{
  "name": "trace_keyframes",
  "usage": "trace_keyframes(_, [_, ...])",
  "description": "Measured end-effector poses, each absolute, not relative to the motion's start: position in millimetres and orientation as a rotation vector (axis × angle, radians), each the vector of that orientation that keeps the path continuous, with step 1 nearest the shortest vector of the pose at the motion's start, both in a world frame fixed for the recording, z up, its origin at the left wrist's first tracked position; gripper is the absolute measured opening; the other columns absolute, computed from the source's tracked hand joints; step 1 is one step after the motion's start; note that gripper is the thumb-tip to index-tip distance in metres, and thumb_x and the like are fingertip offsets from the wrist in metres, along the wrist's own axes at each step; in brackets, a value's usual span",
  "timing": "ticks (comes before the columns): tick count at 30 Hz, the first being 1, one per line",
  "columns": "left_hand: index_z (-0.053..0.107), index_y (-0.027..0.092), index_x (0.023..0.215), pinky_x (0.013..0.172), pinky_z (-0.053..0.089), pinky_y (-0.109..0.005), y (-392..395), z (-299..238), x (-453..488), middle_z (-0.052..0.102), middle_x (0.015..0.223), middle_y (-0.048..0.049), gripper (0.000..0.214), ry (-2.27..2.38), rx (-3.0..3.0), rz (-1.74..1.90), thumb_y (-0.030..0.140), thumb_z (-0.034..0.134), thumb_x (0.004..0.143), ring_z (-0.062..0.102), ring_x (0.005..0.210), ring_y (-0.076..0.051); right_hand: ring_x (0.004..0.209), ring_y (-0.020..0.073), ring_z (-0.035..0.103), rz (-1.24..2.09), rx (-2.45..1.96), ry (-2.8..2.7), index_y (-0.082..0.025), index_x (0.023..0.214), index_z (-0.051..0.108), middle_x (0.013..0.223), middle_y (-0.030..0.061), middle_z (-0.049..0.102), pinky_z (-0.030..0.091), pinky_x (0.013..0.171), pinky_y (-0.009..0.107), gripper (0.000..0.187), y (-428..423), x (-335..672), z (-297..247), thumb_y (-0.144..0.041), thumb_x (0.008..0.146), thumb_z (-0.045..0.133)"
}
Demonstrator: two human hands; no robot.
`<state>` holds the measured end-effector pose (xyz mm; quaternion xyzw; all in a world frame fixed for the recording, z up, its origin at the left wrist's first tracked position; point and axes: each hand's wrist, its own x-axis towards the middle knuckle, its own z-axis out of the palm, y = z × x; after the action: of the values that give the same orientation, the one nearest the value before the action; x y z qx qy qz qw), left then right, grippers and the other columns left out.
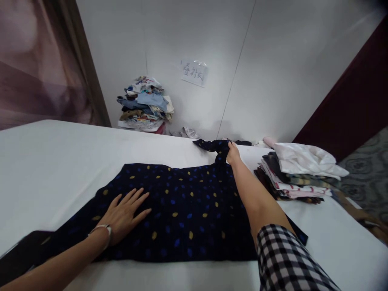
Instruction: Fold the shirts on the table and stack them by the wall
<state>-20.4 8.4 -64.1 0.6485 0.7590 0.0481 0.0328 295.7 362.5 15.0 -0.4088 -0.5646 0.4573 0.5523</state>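
A dark navy shirt with small yellow and blue leaf marks lies spread over the white table in front of me. My left hand, a bangle on its wrist, rests flat on the shirt's left part with fingers spread. At the far right edge of the garment, my right hand grips a bunched part of the shirt and holds it up. A narrow end of that fabric hangs out to the left of the hand. My right forearm covers some of the shirt's right side.
On the right of the white table sits a stack of folded clothes with a white garment on top. A taller clothes pile stands beyond the table's back edge, against the wall. A handwritten paper sign hangs on the wall.
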Motion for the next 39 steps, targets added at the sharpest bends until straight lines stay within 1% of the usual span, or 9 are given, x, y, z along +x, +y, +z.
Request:
trace_keyframes(6, [0.038,0.027,0.144,0.116,0.009,-0.052,9,-59,-16,0.028,0.155,-0.0037,0.067,2.328,1.979,0.131,0.062,0.033,0.087,0.019,0.144,-0.028,0.096,0.0133,0.063,1.295,-0.536,-1.132,-0.025,0.089,0.054,0.093,-0.0028,0.068,0.047,0.093,0.031,0.009,291,312,39,-0.031,0.083,0.057])
trace_keyframes(13, [0.041,0.027,0.143,0.115,0.011,-0.051,5,-53,-10,0.030,0.154,-0.0058,0.066,2.310,1.958,0.186,0.062,0.034,0.087,0.021,0.144,-0.028,0.089,0.0159,0.066,1.455,-0.501,-1.027,-0.024,0.089,0.062,0.087,-0.0030,0.071,0.049,0.093,0.038,0.016,229,348,26,-0.020,0.074,0.065])
trace_keyframes(17, [0.062,0.029,0.124,0.107,0.032,-0.042,28,-24,-19,0.052,0.140,-0.0048,0.060,2.298,1.803,0.152,0.064,0.031,0.086,0.045,0.130,-0.028,0.091,0.0159,0.067,1.487,-0.576,-0.910,-0.024,0.087,0.063,0.089,-0.0031,0.072,0.050,0.095,0.038,0.016,228,366,12,-0.017,0.072,0.068])
trace_keyframes(21, [0.062,0.022,0.122,0.098,0.040,-0.034,77,3,-37,0.061,0.130,-0.0079,0.056,2.422,1.792,0.173,0.057,0.036,0.086,0.055,0.118,-0.025,0.090,0.0182,0.068,1.514,-0.727,-0.879,-0.023,0.085,0.064,0.088,-0.0015,0.073,0.051,0.094,0.039,0.011,236,379,-1,-0.021,0.073,0.066])
trace_keyframes(24, [0.055,0.021,0.129,0.105,0.033,-0.040,111,2,-45,0.051,0.141,-0.0101,0.050,2.437,1.858,0.169,0.043,0.041,0.087,0.044,0.129,-0.027,0.092,0.0218,0.069,1.559,-0.880,-0.943,-0.023,0.089,0.064,0.088,0.0014,0.074,0.054,0.091,0.042,0.013,234,382,-4,-0.030,0.079,0.060])
trace_keyframes(28, [0.044,0.020,0.138,0.109,0.025,-0.052,141,-15,-50,0.037,0.150,-0.0137,0.052,2.438,1.891,0.126,0.028,0.038,0.087,0.030,0.139,-0.029,0.097,0.0252,0.069,1.703,-1.100,-1.132,-0.020,0.099,0.065,0.096,0.0089,0.074,0.056,0.086,0.043,0.036,225,382,2,-0.049,0.089,0.045])
trace_keyframes(31, [0.046,0.023,0.138,0.109,0.024,-0.051,156,-21,-55,0.048,0.143,-0.0132,0.054,2.394,1.931,0.071,0.022,0.042,0.083,0.035,0.135,-0.028,0.091,0.0255,0.071,1.785,-1.232,-1.211,-0.017,0.105,0.063,0.095,0.0113,0.074,0.057,0.082,0.042,0.045,225,377,5,-0.054,0.091,0.043])
trace_keyframes(36, [0.068,0.018,0.107,0.103,0.031,-0.048,174,-13,-59,0.067,0.113,-0.0171,0.037,2.389,1.966,0.000,0.022,0.057,0.071,0.054,0.114,-0.033,0.077,0.0235,0.072,1.790,-1.420,-1.058,-0.013,0.099,0.064,0.079,0.0102,0.074,0.058,0.079,0.040,0.022,246,359,7,-0.030,0.087,0.059])
trace_keyframes(39, [0.070,0.016,0.088,0.094,0.038,-0.043,174,-2,-58,0.069,0.101,-0.0176,0.024,2.397,2.030,0.024,0.018,0.058,0.066,0.059,0.104,-0.033,0.082,0.0220,0.072,1.621,-1.205,-0.923,-0.016,0.098,0.064,0.077,0.0063,0.074,0.057,0.084,0.041,0.016,263,352,22,-0.025,0.086,0.059])
